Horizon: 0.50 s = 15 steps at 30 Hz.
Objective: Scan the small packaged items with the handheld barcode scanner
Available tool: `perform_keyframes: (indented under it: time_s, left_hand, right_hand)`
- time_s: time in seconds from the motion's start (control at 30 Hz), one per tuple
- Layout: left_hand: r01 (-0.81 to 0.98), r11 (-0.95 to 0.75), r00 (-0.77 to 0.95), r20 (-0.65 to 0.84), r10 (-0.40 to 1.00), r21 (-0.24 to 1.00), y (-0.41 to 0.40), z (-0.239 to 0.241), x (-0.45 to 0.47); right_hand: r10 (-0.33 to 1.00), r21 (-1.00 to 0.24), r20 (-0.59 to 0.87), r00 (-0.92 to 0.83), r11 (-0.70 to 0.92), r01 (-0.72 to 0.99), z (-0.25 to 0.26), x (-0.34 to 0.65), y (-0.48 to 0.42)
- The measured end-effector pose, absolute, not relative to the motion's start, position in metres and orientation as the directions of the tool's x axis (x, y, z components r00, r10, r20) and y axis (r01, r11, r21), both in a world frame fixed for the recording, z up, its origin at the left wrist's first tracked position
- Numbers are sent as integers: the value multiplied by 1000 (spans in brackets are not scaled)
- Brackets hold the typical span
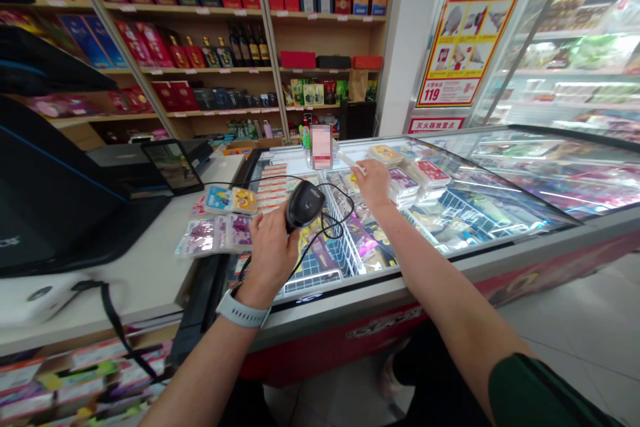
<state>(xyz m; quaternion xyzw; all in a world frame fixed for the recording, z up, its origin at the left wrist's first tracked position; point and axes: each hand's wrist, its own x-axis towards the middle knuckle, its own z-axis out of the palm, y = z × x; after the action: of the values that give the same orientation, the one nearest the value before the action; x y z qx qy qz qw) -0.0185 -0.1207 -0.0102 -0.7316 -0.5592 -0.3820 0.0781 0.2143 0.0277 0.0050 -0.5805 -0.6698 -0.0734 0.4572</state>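
Observation:
My left hand [273, 243] is closed round the grip of a black barcode scanner [305, 203], whose cable [330, 227] loops over the glass lid of the chest freezer [450, 260]. My right hand [373, 183] reaches farther over the lid, fingers pinched on a thin pale packet [350, 160]. Beside it lies a stack of flat packaged goods [415, 180]. A grey watch [243, 312] is on my left wrist.
Snack packets [215, 233] lie on the white counter [150, 273] at left, by a black monitor [55, 193] and a small tilted screen [173, 165]. Wooden shelves of boxed bottles [225, 27] stand behind. A refrigerated case [575, 60] and red poster [470, 20] are at right.

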Motion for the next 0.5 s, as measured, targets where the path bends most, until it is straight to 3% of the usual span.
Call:
perform_keyframes:
  time_s: [0.1, 0.27, 0.37, 0.5]
  left_hand:
    - [872, -369, 81, 651, 755, 320, -121, -10, -19]
    - [867, -374, 77, 653, 753, 329, -124, -8, -19]
    - [864, -375, 67, 661, 748, 337, -127, -6, -18]
    - [853, -380, 52, 667, 743, 356, -130, -3, -17]
  right_hand:
    - [759, -232, 651, 5, 193, 953, 0, 216, 32]
    - [833, -74, 551, -47, 105, 992, -14, 210, 37]
    - [859, -40, 511, -36, 66, 997, -18, 209, 38]
    - [852, -99, 522, -23, 88, 991, -15, 210, 33]
